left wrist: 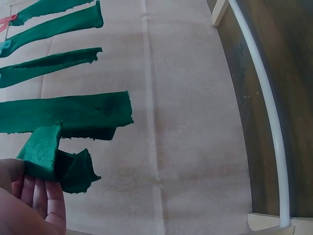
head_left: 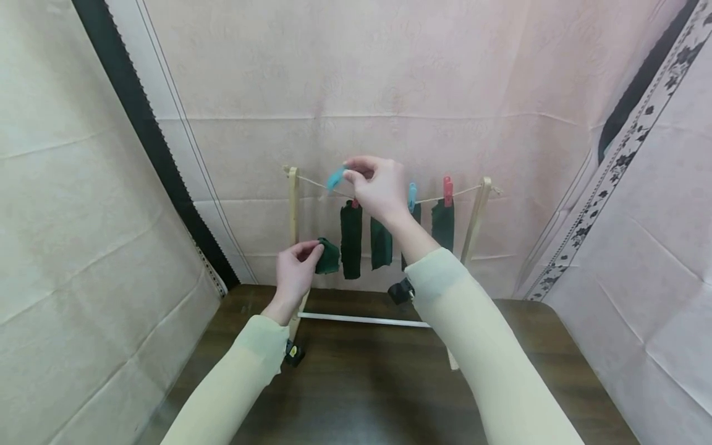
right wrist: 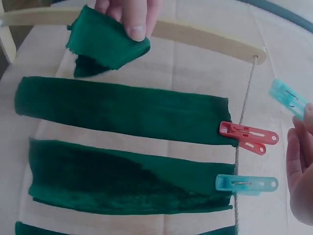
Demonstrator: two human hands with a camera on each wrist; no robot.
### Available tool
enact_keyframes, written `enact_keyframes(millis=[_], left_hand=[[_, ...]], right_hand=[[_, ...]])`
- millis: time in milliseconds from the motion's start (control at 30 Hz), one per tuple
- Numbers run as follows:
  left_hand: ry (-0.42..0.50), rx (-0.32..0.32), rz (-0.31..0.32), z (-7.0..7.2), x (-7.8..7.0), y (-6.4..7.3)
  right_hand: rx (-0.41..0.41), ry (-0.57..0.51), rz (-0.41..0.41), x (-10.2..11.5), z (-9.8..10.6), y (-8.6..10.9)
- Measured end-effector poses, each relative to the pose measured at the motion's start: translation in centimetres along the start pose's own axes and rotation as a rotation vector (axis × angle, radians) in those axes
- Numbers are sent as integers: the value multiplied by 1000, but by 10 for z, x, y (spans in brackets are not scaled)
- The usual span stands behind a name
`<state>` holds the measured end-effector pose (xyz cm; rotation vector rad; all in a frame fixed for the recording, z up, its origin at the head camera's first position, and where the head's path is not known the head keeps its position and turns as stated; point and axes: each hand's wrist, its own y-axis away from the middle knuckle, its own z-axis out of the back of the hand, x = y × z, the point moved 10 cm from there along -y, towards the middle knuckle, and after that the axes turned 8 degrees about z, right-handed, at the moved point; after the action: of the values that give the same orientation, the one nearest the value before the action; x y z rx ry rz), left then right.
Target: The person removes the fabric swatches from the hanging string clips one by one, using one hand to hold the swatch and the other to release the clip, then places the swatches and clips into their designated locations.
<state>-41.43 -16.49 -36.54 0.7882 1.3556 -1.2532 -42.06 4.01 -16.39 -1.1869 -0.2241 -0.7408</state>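
Two bare hands work at a small drying rack (head_left: 478, 213) on a wood-grain counter (head_left: 334, 377). L hand (head_left: 295, 271) pinches a folded green cloth strip (head_left: 328, 256) b/w thumb & fingers, below the cord (head_left: 314, 182); R hand (head_left: 381, 185) pinches a blue peg (head_left: 335, 178) up nr the cord, apart from it. More green strips (head_left: 351, 241) hang pegged alongside. Prob. mid-hanging this strip — next move calls for raising cloth to cord, then clipping it w/ the peg.

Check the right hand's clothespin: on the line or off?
Off. In the right wrist view, the right hand pinches the blue clothespin apart from the line, with a gap between.
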Motion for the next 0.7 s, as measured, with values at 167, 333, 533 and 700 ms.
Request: enact_keyframes(millis=[167,333,533,700], left_hand=[[-31,11,11,4,3,7],[2,42,60,3,11,13],[38,64,128,2,26,23],[22,67,148,0,39,32]], right_hand=[[-40,-78,41,1,12,18],[-56,-187,71,1,23,43],[-49,-259,77,-13,28,84],[-41,-281,22,-36,32,125]])
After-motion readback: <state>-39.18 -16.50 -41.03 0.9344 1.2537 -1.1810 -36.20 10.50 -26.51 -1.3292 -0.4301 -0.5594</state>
